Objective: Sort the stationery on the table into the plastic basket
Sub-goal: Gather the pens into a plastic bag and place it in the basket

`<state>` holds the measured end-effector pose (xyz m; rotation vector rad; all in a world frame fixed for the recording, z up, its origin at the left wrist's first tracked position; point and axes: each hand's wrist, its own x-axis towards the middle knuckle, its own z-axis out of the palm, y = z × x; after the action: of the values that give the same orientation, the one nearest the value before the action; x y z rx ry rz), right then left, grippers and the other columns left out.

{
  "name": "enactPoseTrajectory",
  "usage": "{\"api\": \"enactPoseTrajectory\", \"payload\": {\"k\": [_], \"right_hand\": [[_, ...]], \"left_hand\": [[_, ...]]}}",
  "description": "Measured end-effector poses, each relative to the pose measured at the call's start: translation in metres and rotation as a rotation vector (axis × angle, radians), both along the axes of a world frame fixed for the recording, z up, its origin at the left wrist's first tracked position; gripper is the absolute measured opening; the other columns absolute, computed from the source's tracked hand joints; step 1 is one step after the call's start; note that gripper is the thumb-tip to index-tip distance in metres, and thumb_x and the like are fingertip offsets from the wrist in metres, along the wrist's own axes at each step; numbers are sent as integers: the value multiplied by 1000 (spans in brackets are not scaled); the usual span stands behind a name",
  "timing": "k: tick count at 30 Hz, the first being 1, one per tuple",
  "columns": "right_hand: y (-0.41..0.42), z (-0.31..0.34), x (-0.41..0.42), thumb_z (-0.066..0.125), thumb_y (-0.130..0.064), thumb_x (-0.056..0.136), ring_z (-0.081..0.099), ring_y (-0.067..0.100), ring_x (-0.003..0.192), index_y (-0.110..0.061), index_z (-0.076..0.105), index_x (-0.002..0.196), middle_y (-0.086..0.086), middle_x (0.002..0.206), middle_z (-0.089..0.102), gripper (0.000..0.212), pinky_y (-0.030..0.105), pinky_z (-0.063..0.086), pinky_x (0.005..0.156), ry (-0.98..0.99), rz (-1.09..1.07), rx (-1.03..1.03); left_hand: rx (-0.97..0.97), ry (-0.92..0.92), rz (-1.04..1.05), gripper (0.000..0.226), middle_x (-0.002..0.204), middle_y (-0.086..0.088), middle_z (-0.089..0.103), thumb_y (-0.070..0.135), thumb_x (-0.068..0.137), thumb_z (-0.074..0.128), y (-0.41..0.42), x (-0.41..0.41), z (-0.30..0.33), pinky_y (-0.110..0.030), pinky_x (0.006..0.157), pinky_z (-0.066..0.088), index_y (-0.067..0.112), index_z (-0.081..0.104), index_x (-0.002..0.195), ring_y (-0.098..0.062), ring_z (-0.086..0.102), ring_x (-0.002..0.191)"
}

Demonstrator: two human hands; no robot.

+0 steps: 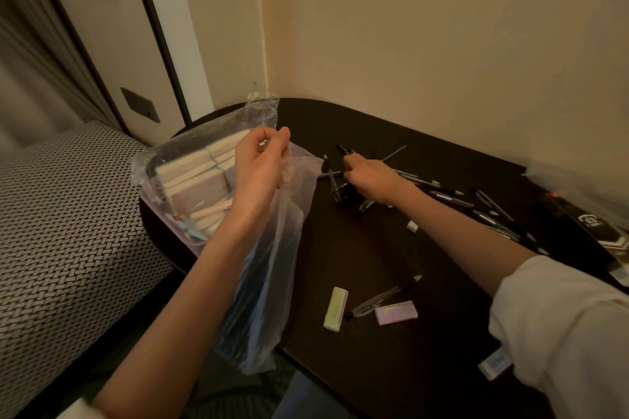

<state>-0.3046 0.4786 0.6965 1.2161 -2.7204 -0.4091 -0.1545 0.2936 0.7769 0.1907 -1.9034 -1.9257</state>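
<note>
Pinching a clear plastic bag (272,248) up by its mouth with the left hand (262,167) — likely to keep it open for loading. Reaching with the right hand (369,177) into the scattered pens (452,197), fingers curled on them; exact hold unclear. Plastic basket (163,214) at table (340,248) edge — mostly veiled by plastic.

Two bare forearms in view, both hands ungloved: left hand (260,167), right hand (369,178). No rings, watch or bracelet visible. Right sleeve (561,326) white or cream, loose woven fabric, pushed up to about the elbow, soft creases at the cuff edge. Sliver of pale left sleeve (80,410) at bottom frame edge.
</note>
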Motion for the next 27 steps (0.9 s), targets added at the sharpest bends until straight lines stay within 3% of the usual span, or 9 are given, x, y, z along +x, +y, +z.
{"api": "enactPoseTrajectory", "payload": {"k": [5,9,11,15,17,22,27], "right_hand": [[12,17,-6,60,-13,90,49,21,106,-7,63,110,11,119,54,21,29,48,78,120,-58,-166],[29,43,-9,50,-17,97,53,21,83,-7,56,117,13,107,54,23,32,47,69,145,-299,-652],[34,46,-14,46,-20,100,50,19,76,-8,53,120,14,107,51,25,30,42,67,108,-376,-756],[32,34,-27,41,-21,102,48,9,67,-5,54,117,10,99,58,25,26,38,62,-143,-431,-807],[25,23,-31,40,-20,102,50,8,71,-4,54,115,8,99,58,25,29,39,68,-221,-460,-800],[4,3,-44,51,-24,97,58,28,103,-7,52,118,12,114,59,27,37,47,79,-284,-527,-642],[-9,-10,-58,62,-23,91,59,25,102,-9,54,118,10,113,59,31,35,48,78,-297,-641,-581]], "left_hand": [[-8,-10,22,23,64,3,47,19,99,51,-1,-2,-1,-15,43,34,13,55,78,-1,42,48],[-6,-3,24,23,61,4,45,18,99,52,-1,-4,-1,-15,42,33,13,55,76,-1,41,47],[-4,-1,26,22,62,3,46,18,99,52,-1,-5,-1,-15,42,32,12,56,79,-1,41,47],[-14,-2,32,22,63,3,46,19,99,52,0,-7,-2,-15,42,33,13,55,78,-2,41,48],[-18,-9,41,22,64,2,47,20,99,52,1,-9,-3,-15,43,34,11,56,79,-3,42,49],[-21,-12,42,19,64,1,47,19,99,52,3,-14,-6,-15,42,34,3,59,91,-4,42,48],[-40,-31,51,24,70,-1,50,21,99,51,1,-21,-11,-16,46,37,-2,61,98,-8,46,56]]}}
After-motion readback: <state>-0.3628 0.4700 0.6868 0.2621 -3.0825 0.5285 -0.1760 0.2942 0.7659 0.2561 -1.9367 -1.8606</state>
